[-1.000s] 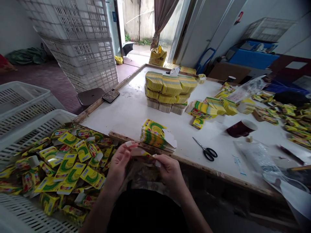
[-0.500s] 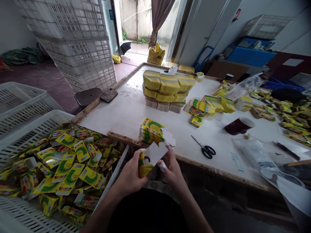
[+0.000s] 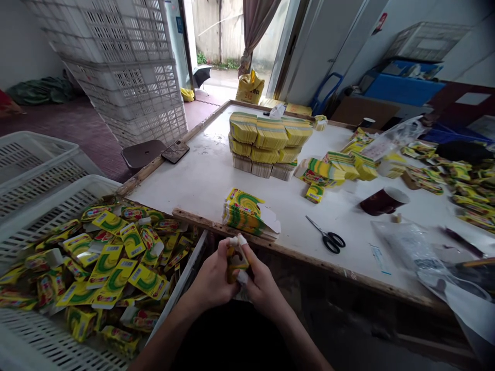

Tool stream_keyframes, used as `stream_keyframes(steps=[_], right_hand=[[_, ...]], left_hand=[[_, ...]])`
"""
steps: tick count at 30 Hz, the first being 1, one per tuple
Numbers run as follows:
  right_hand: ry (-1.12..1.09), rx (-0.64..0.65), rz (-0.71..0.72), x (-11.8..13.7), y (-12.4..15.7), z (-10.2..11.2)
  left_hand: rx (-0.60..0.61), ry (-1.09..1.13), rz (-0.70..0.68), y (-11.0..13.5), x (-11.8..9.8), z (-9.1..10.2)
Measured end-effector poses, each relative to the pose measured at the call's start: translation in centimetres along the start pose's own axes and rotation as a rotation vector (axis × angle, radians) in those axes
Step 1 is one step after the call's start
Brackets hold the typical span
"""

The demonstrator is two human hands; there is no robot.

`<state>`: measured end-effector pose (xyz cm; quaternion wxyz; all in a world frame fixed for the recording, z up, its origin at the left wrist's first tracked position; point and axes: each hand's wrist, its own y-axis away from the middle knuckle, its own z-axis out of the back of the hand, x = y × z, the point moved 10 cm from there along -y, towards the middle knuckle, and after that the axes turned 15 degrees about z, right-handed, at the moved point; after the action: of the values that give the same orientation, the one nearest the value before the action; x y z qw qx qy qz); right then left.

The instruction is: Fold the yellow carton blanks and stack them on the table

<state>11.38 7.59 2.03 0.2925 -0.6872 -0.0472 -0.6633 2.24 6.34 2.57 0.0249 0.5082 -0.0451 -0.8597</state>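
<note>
Between my two hands, just off the table's front edge, is a small yellow carton (image 3: 236,262), mostly covered by my fingers. My left hand (image 3: 212,275) is wrapped round its left side. On the other side my right hand (image 3: 261,278) grips it with thumb and fingers, and white wrapping shows on its fingertips. Directly ahead, a pile of flat yellow-green cartons (image 3: 245,211) lies at the wooden edge, white flaps pointing right. To my left a white plastic crate (image 3: 95,184) holds many folded cartons (image 3: 110,275).
Bundled flat cartons (image 3: 270,135) are stacked mid-table. Black-handled scissors (image 3: 331,242), a dark red mug (image 3: 382,201) and a plastic bag (image 3: 404,247) lie to the right. A phone (image 3: 176,152) rests at the left edge. Tall white crates (image 3: 143,77) stand behind.
My hands have drawn together around the carton. Its white flap, sticking up before, is no longer visible, and my right hand has moved left and slightly down.
</note>
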Motion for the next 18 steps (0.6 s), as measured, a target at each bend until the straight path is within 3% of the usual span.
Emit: stream_keyframes(steps=[6, 9, 14, 16, 18], right_hand=[[0.289, -0.039, 0.2, 0.9, -0.5, 1.2], [0.383, 0.099, 0.218, 0.7, -0.7, 0.9], [0.413, 0.317, 0.188, 1.1, -1.3, 1.2], [0.405, 0.356, 0.19, 1.6, -1.6, 1.2], [0.406, 0.307, 0.189, 1.9, -2.0, 1.3]], left_hand=[[-0.206, -0.123, -0.01, 0.1, 1.0, 1.1], [-0.173, -0.182, 0.038, 0.1, 1.6, 1.8], [-0.071, -0.209, 0.004, 0.0, 0.7, 2.7], [-0.045, -0.209, -0.015, -0.2, 0.3, 2.8], [-0.056, -0.211, -0.029, -0.2, 0.0, 2.9]])
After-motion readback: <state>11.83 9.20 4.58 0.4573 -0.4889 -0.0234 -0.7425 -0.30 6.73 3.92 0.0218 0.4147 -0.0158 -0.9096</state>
